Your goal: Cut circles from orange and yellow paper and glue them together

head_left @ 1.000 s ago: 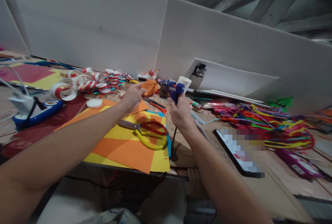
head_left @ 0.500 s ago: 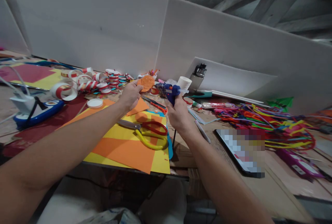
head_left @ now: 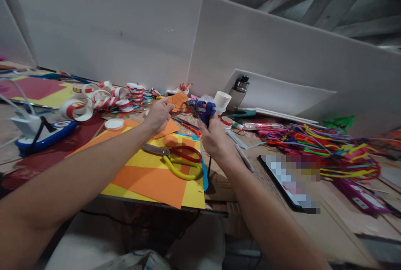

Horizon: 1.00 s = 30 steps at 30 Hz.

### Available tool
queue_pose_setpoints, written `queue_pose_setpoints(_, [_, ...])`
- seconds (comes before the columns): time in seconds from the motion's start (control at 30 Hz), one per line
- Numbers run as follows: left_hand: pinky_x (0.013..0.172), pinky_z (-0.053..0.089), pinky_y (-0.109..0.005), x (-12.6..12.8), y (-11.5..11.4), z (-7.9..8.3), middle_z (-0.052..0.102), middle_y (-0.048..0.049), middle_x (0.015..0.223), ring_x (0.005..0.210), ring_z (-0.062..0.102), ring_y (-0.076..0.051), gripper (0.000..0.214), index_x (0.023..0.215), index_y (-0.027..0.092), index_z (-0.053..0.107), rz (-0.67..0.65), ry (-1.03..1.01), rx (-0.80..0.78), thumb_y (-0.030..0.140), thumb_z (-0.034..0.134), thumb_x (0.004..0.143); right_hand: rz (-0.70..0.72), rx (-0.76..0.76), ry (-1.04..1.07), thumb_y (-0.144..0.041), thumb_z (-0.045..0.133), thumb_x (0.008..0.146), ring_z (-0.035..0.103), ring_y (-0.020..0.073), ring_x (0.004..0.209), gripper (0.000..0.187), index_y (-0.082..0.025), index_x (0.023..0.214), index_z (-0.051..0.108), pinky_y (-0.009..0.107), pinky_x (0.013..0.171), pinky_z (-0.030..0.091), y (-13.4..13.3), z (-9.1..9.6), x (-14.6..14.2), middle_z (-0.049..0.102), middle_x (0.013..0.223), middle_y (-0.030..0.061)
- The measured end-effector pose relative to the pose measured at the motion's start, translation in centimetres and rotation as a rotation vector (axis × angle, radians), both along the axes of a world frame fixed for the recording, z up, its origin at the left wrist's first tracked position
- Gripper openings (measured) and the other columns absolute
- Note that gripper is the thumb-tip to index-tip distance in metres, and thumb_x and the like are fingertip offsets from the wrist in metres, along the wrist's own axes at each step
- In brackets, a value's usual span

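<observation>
My left hand (head_left: 159, 115) is closed on the edge of a round orange paper piece (head_left: 178, 102), held up over the table. My right hand (head_left: 213, 136) grips a blue hot glue gun (head_left: 204, 109) by its handle. The gun's nozzle points left and meets the right edge of the orange piece; whether it touches I cannot tell. Below the hands, scissors (head_left: 184, 169) with red and yellow handles lie on orange paper (head_left: 153, 184) and yellow paper (head_left: 196, 195).
Cut paper cup rings (head_left: 77, 110) and a blue power strip (head_left: 46, 136) are on the left. A phone (head_left: 286, 182), bright pipe cleaners (head_left: 328, 147) and a purple device (head_left: 360, 197) lie right. Behind stand stacked paper cups (head_left: 222, 99), a bottle (head_left: 238, 92) and white boards (head_left: 266, 32).
The glue gun has shifted slightly left, so its nozzle now meets the orange piece's edge. The orange piece has tilted and moved slightly right. Both hands keep their hold.
</observation>
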<state>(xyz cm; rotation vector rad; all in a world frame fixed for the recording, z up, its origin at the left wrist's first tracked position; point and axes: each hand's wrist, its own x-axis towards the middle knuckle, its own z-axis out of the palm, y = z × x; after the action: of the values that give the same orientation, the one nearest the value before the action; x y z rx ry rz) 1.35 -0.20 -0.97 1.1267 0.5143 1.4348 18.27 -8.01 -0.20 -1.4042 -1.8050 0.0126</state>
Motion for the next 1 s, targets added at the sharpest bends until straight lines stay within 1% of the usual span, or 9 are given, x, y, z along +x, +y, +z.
queue_pose_setpoints(0.13, [0.097,0.057,-0.041,0.18,-0.09,-0.25,0.073,-0.0034,0.085,0.09,0.069,-0.016,0.015,0.086,0.014,0.067,-0.028,0.008,-0.021,0.01,0.067,0.071,-0.022,-0.063,0.06,-0.028,0.05,0.09,0.064,0.0327,0.111,0.04,-0.013,0.126,0.054,0.048,0.098,0.049,-0.04,0.11,-0.33,0.068,0.119,0.0191])
queue_pose_setpoints(0.27, [0.092,0.058,-0.037,0.69,-0.39,-0.62,0.072,-0.0028,0.084,0.083,0.069,-0.014,0.017,0.089,0.013,0.07,-0.075,0.022,-0.056,0.009,0.066,0.072,-0.04,-0.04,0.051,-0.028,0.051,0.089,0.064,0.0339,0.106,0.038,-0.011,0.123,0.055,0.05,0.096,0.049,0.2,0.09,-0.27,0.068,0.115,0.0203])
queue_pose_setpoints(0.37, [0.088,0.059,-0.033,0.8,-0.44,-0.61,0.073,-0.0025,0.084,0.08,0.068,-0.012,0.02,0.089,0.012,0.071,-0.088,0.029,-0.071,0.005,0.061,0.073,-0.003,-0.002,0.052,-0.029,0.051,0.089,0.064,0.0321,0.106,0.037,-0.014,0.122,0.057,0.047,0.094,0.05,0.15,-0.04,-0.26,0.069,0.114,0.0185])
queue_pose_setpoints(0.43, [0.088,0.059,-0.032,0.65,-0.34,-0.44,0.073,-0.0023,0.084,0.078,0.068,-0.011,0.019,0.086,0.012,0.07,-0.067,0.016,-0.07,0.004,0.06,0.073,0.01,-0.012,0.042,-0.031,0.051,0.091,0.065,0.031,0.102,0.036,-0.015,0.122,0.058,0.044,0.091,0.052,-0.02,-0.1,-0.34,0.07,0.112,0.0175])
queue_pose_setpoints(0.53, [0.09,0.059,-0.033,0.3,-0.12,-0.14,0.073,-0.0019,0.084,0.076,0.067,-0.011,0.019,0.083,0.013,0.069,-0.029,-0.008,-0.064,0.003,0.059,0.071,0.003,-0.044,0.025,-0.033,0.051,0.092,0.066,0.031,0.098,0.037,-0.015,0.124,0.058,0.043,0.086,0.053,-0.19,-0.14,-0.4,0.07,0.11,0.0173])
queue_pose_setpoints(0.67, [0.096,0.057,-0.038,0.17,-0.18,0.01,0.074,-0.0028,0.084,0.084,0.069,-0.013,0.019,0.081,0.013,0.068,-0.033,-0.003,-0.051,0.002,0.059,0.069,-0.028,-0.017,0.048,-0.029,0.052,0.089,0.065,0.0319,0.106,0.039,-0.014,0.125,0.056,0.045,0.093,0.051,0.07,-0.18,-0.16,0.069,0.117,0.0181])
queue_pose_setpoints(0.77, [0.096,0.057,-0.04,0.36,-0.43,-0.08,0.074,-0.0039,0.086,0.087,0.07,-0.015,0.018,0.082,0.013,0.068,-0.041,0.008,-0.054,0.003,0.059,0.07,-0.044,-0.031,0.067,-0.029,0.051,0.089,0.064,0.0325,0.108,0.041,-0.012,0.126,0.055,0.046,0.095,0.05,0.29,-0.12,-0.04,0.068,0.118,0.0193])
queue_pose_setpoints(0.87, [0.095,0.058,-0.04,0.47,-0.5,-0.24,0.074,-0.0037,0.085,0.087,0.07,-0.016,0.018,0.084,0.013,0.069,-0.042,0.018,-0.065,0.004,0.06,0.071,-0.05,-0.048,0.056,-0.028,0.051,0.089,0.064,0.0335,0.106,0.04,-0.011,0.125,0.056,0.047,0.093,0.05,0.22,-0.02,-0.18,0.069,0.114,0.02])
queue_pose_setpoints(1.0, [0.094,0.057,-0.038,0.38,-0.22,-0.47,0.073,-0.0038,0.086,0.085,0.069,-0.015,0.016,0.084,0.013,0.069,-0.048,0.038,-0.053,0.006,0.061,0.073,-0.018,-0.058,0.031,-0.03,0.051,0.09,0.065,0.033,0.104,0.039,-0.013,0.125,0.057,0.046,0.091,0.051,-0.04,0.0,-0.42,0.069,0.113,0.0187])
